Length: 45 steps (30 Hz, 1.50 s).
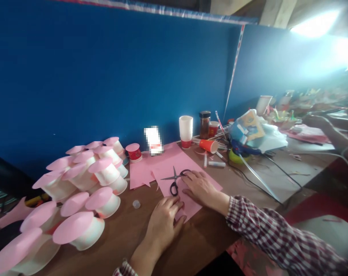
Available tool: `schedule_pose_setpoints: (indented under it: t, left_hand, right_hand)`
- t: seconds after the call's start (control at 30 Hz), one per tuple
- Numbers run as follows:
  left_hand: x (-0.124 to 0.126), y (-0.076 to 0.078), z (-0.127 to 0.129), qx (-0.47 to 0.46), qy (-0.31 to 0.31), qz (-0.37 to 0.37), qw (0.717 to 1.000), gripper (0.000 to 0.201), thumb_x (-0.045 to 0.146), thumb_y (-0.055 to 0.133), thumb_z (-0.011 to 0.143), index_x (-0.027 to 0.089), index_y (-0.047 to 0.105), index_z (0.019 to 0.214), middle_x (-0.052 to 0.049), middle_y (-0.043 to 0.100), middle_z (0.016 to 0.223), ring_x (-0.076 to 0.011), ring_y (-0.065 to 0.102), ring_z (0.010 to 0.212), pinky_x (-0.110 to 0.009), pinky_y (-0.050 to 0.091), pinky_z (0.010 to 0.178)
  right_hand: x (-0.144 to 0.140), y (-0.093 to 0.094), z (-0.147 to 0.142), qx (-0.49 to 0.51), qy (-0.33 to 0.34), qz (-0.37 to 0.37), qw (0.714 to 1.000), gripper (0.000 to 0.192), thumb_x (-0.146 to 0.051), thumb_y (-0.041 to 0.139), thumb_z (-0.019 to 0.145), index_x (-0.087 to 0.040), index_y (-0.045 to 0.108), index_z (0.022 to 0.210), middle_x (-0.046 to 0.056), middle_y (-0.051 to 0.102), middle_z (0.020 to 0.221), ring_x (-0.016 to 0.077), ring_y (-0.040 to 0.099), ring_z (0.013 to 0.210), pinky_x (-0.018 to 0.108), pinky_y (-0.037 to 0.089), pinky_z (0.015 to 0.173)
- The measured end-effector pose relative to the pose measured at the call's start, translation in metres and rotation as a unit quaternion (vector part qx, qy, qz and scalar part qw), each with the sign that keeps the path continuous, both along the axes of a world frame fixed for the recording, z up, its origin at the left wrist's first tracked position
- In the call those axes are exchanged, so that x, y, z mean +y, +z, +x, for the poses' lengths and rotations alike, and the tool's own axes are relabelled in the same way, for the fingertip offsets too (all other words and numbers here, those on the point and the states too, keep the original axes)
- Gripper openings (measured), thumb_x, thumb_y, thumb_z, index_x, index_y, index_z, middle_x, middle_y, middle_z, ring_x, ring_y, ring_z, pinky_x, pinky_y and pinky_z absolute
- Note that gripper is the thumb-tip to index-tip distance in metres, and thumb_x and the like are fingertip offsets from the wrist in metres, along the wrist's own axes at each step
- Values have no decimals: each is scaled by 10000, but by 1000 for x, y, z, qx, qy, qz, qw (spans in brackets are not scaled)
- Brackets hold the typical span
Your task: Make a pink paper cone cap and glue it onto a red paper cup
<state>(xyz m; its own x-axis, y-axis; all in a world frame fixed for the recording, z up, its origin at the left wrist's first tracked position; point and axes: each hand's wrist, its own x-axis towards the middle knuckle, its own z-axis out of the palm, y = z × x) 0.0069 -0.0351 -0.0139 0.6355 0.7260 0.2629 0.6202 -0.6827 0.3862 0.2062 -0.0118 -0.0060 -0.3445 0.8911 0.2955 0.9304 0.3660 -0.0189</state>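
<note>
A sheet of pink paper (192, 203) lies on the brown table in front of me. Black-handled scissors (174, 178) rest on it with their blades spread apart. My right hand (201, 188) lies flat on the sheet, fingers stretched out, its fingertips by one handle loop of the scissors. At the near left edge of the paper is my left hand (164, 216), its fingers bent lightly and thumb apart, touching the sheet near the other loop. More pink paper (141, 172) lies behind, under the front sheet's left side.
Several white cups with pink paper tops (105, 201) crowd the left. Behind the paper stand a red cup (133, 152), stacked white cups (186, 130) and a dark-lidded jar (205, 124). A toppled orange cup (208, 146), markers (216, 164) and cables lie right. Another person's arm (331, 134) shows far right.
</note>
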Motion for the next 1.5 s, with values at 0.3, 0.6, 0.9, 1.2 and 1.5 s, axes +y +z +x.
schedule_pose_setpoints:
  t: [0.3, 0.6, 0.9, 1.2, 1.5]
  left_hand:
    - [0, -4, -1, -7, 10, 9, 1000, 339, 288, 577, 782, 193, 650, 1099, -83, 619, 1183, -252, 525, 1115, -421, 434, 976]
    - [1, -5, -1, 3, 1, 8, 1000, 344, 277, 577, 783, 172, 648, 1103, -103, 616, 1186, -262, 524, 1122, -440, 436, 977]
    - [1, -3, -2, 7, -4, -5, 1000, 362, 330, 549, 817, 170, 628, 1132, -97, 600, 1208, -252, 501, 1144, -433, 419, 993]
    - [1, -6, -2, 6, -1, -9, 1000, 361, 326, 550, 818, 168, 630, 1132, -103, 594, 1219, -256, 498, 1149, -439, 414, 996]
    - [3, -6, -1, 13, 0, -11, 1000, 357, 329, 538, 831, 167, 629, 1135, -99, 593, 1224, -251, 498, 1154, -430, 414, 1000]
  right_hand:
    - [11, 20, 38, 0, -53, 1, 999, 382, -310, 514, 872, -206, 491, 1239, 89, 548, 1231, 252, 453, 1149, 391, 362, 965]
    - [27, 26, 72, -14, -96, -4, 995, 406, -295, 499, 869, -151, 495, 1248, 150, 511, 1264, 301, 428, 1165, 447, 337, 967]
    - [0, 19, 66, 22, -60, -25, 998, 423, -247, 536, 840, -179, 489, 1255, 105, 534, 1249, 237, 477, 1124, 363, 393, 941]
    - [-10, 14, 65, 69, -31, -28, 997, 399, -255, 541, 849, -190, 513, 1242, 120, 563, 1203, 244, 491, 1123, 405, 398, 949]
    - [-27, 13, 67, 65, -14, -32, 997, 433, -266, 539, 850, -196, 499, 1276, 108, 580, 1206, 254, 476, 1165, 409, 409, 967]
